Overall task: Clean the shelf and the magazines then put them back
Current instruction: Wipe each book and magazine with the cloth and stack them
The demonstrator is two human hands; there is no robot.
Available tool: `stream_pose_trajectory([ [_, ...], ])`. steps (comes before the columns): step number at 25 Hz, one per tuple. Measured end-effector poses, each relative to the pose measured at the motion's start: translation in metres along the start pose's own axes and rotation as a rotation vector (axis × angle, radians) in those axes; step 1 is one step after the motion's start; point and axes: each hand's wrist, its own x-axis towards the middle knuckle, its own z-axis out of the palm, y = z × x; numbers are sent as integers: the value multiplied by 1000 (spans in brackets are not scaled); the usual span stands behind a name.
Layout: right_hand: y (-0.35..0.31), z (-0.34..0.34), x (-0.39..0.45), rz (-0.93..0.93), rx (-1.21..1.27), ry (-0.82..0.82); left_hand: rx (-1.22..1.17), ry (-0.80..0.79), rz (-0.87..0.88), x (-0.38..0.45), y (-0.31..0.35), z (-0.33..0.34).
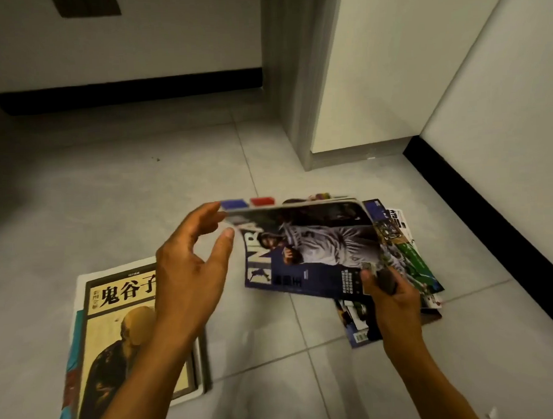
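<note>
Lifting basketball magazine [315,248]: left hand [192,263] at far corner, right hand [388,291] gripping near corner.

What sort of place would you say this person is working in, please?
Probably an indoor room or hallway at home: a grey tiled floor, pale walls with a black baseboard, and a door frame. Magazines lie on the floor.
</note>
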Motion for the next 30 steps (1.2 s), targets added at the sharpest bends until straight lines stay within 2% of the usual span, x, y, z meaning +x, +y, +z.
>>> stream_pose_trajectory([
  [3, 25, -10, 19, 244, 259, 277, -57, 48, -163, -1, -38, -10],
  [5, 44, -10, 30, 441, 365, 348, -36, 74, -289, -10, -69, -18],
  [7, 58, -3, 33, 554, 287, 310, 60, 87, -391, -23, -102, -24],
  [9, 60, 3, 34, 588, 246, 344, 138, 64, -491, -32, -127, -26],
  [11, 70, -5, 41, 648, 293, 322, 204, 5, -569, -41, -142, -27],
  [13, 84, -14, 42, 792, 354, 264, 415, -28, -541, -51, -156, -30],
  [14, 86, -13, 33, 801, 360, 243, 543, -7, -560, -55, -163, -36],
  [16, 87, 5, -1, 772, 144, 225, 731, 16, -631, -59, -172, -53],
  [17, 84, 19, -23, 744, 16, 165, 751, 20, -661, -58, -174, -62],
  [20, 84, 64, -71, 634, -187, -248, 672, 46, -788, -55, -170, -77],
  [22, 82, 92, -86, 541, -322, -444, 604, 80, -846, -58, -178, -81],
  [25, 65, 130, -95, 369, -346, -679, 517, 134, -938, -61, -197, -94],
  [28, 63, 162, -98, 361, -338, -902, 386, 114, -969, -59, -198, -103],
  [30, 67, 176, -104, 354, -363, -978, 405, 144, -956, -61, -200, -102],
])
